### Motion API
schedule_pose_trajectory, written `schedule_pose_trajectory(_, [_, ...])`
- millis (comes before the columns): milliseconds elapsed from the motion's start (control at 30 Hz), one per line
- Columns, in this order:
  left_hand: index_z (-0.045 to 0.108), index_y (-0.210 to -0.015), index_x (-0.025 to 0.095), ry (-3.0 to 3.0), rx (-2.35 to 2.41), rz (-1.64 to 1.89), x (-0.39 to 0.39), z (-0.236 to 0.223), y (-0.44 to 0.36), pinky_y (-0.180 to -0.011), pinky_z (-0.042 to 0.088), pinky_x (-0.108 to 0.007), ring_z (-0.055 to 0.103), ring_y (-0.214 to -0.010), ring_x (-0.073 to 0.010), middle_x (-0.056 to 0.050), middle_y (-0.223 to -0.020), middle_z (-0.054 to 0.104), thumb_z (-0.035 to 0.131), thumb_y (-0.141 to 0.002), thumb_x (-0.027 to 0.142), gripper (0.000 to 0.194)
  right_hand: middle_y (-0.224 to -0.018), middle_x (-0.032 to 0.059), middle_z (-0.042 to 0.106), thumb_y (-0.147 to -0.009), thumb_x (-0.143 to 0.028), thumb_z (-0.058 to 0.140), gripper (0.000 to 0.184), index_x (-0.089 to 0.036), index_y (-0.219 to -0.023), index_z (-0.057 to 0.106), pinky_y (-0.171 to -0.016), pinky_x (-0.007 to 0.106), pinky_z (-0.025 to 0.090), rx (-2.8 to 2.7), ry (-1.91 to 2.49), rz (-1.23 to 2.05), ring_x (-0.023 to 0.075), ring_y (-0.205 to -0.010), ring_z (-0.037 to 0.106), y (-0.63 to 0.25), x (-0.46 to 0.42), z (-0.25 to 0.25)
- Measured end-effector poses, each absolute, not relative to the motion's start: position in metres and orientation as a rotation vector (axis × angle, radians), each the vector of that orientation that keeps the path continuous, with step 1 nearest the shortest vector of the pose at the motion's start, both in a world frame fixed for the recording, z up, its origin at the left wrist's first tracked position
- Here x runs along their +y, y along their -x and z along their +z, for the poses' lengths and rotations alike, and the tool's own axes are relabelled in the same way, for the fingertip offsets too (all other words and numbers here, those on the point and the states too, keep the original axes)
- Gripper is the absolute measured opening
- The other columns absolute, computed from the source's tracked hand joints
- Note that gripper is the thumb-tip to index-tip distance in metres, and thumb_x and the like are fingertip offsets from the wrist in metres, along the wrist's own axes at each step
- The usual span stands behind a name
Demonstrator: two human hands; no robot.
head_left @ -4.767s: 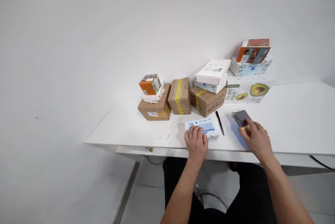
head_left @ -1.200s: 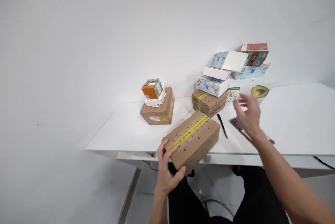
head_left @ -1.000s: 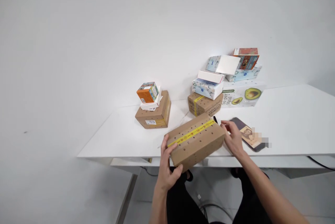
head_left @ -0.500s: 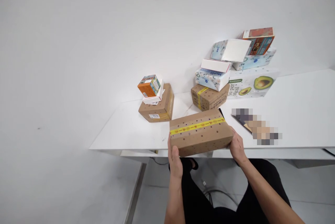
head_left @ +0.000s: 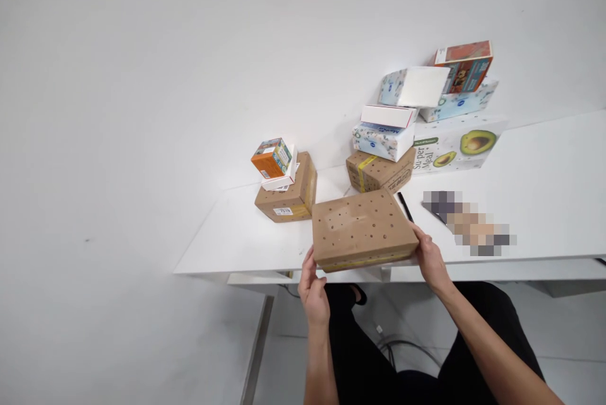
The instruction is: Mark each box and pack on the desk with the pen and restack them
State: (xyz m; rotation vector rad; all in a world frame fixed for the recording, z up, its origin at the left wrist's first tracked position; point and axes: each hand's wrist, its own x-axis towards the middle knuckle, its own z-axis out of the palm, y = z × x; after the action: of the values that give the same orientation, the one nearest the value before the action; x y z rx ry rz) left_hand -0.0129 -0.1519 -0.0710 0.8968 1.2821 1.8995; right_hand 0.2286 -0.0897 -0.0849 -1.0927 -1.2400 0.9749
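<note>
Brown cardboard, matte and square-cornered, for the left box [head_left: 272,202] and the middle box [head_left: 379,171], both on a smooth white tabletop [head_left: 544,171]. The avocado box [head_left: 459,146] looked printed and slicker, and a skinny black pen [head_left: 404,206] lay near a pixelated slab [head_left: 473,228]. The carton [head_left: 362,225] itself was a chunky rectangular block, dotted with little dark rings, paler patch on top, yellow strip along the near side. Both hands gripped it by the ends, left hand [head_left: 315,294] and right hand [head_left: 430,261], tilted over the tabletop's front edge.
</note>
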Motion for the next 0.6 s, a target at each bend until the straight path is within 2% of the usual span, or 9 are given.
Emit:
schedule_pose_trajectory(133, [0.068,-0.1,0.019,-0.779,1.353,1.898,-0.156,-0.08,0.012,-0.104,0.036,-0.041,0.053,-0.117,-0.0257,-0.007,-0.113,0.066,0.058,-0.07,0.03,0.033,-0.13,0.0066,0.054,-0.091,-0.055,0.027,0.052,-0.027,-0.123,0.057,-0.1,0.041,0.041,-1.258,1.106,0.957,0.0253,-0.119,0.05,-0.225,-0.095,-0.086])
schedule_pose_trajectory(233, [0.066,-0.099,0.019,-0.787,1.438,1.845,-0.157,-0.077,0.013,-0.097,0.04,-0.038,0.055,-0.11,-0.0231,-0.007,-0.108,0.066,0.05,-0.081,0.047,0.037,-0.13,0.0083,0.052,-0.09,-0.058,0.027,0.054,-0.025,-0.121,0.057,-0.1,0.041,0.04,-1.281,1.125,0.924,0.0254,-0.12,0.048,-0.224,-0.096,-0.084])
schedule_pose_trajectory(333, [0.064,-0.095,0.019,-0.824,1.583,1.771,-0.156,-0.072,0.016,-0.09,0.043,-0.035,0.057,-0.103,-0.0212,-0.006,-0.101,0.065,0.044,-0.083,0.055,0.044,-0.125,0.0101,0.055,-0.088,-0.062,0.03,0.057,-0.023,-0.121,0.055,-0.096,0.041,0.043,-1.255,1.128,0.971,0.0258,-0.115,0.052,-0.223,-0.094,-0.083])
schedule_pose_trajectory(500, [0.06,-0.084,0.018,-0.889,1.7,1.739,-0.157,-0.062,0.016,-0.081,0.044,-0.03,0.056,-0.083,-0.0166,-0.001,-0.081,0.06,0.056,-0.079,0.05,0.033,-0.124,0.0089,0.057,-0.086,-0.057,0.041,0.051,-0.023,-0.122,0.055,-0.095,0.039,0.043,-1.252,1.116,1.022,0.0264,-0.114,0.052,-0.224,-0.095,-0.075])
schedule_pose_trajectory(600, [0.059,-0.085,0.018,-0.82,1.595,1.853,-0.158,-0.058,0.014,-0.082,0.043,-0.029,0.057,-0.086,-0.0169,-0.001,-0.083,0.061,0.059,-0.076,0.044,0.028,-0.132,0.0069,0.053,-0.084,-0.049,0.049,0.047,-0.025,-0.124,0.056,-0.098,0.039,0.042,-1.257,1.026,1.067,0.0272,-0.12,0.048,-0.224,-0.097,-0.069])
